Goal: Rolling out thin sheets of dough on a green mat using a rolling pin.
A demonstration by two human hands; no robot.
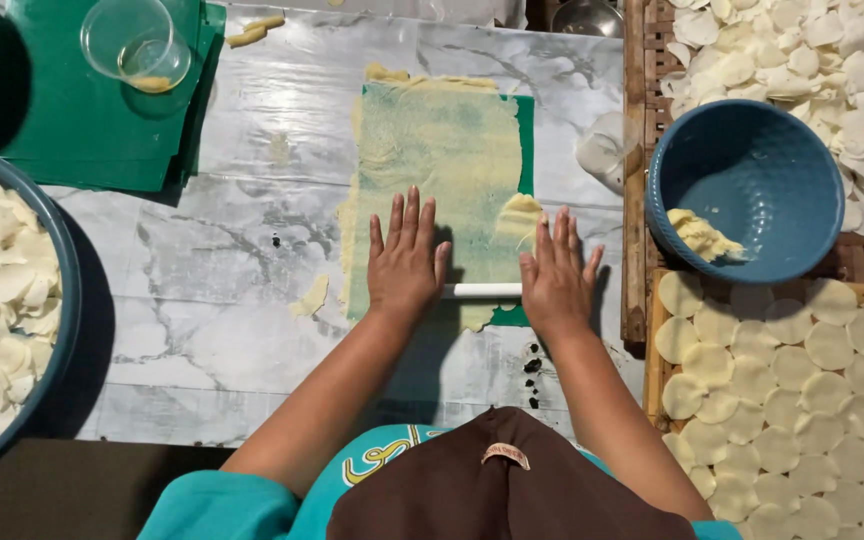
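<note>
Both hands lie flat with fingers stretched out and together, palms pressed down on a thin white rolling pin (pixel 481 290) that shows only as a short bar between them; neither grips it, they simply bear on it from above. Her left hand (pixel 406 262) rests over the near end of a thin sheet of yellowish dough (pixel 437 160), while the right hand (pixel 556 280) sits just beside the sheet's right edge, close to a folded flap of dough. That sheet is spread on a green plastic mat (pixel 525 130) lying on the marble-patterned tabletop (pixel 222 260), and its far edge spills a little past the mat. Small scraps of dough lie on the tabletop to the left of the sheet. At the far left stands a large blue basin (pixel 64 300) heaped with pale round chips. Beyond it a stack of green mats (pixel 72 120) carries a clear plastic cup (pixel 137 42) with what may be a bit of dough inside, though it is hard to tell. To the right a blue bowl (pixel 752 180) holds a lump of dough, set on a wooden slatted rack (pixel 642 200). Cut pale discs (pixel 782 400) lie in neat rows on a tray near her right arm, with more loose discs piled further off
</note>
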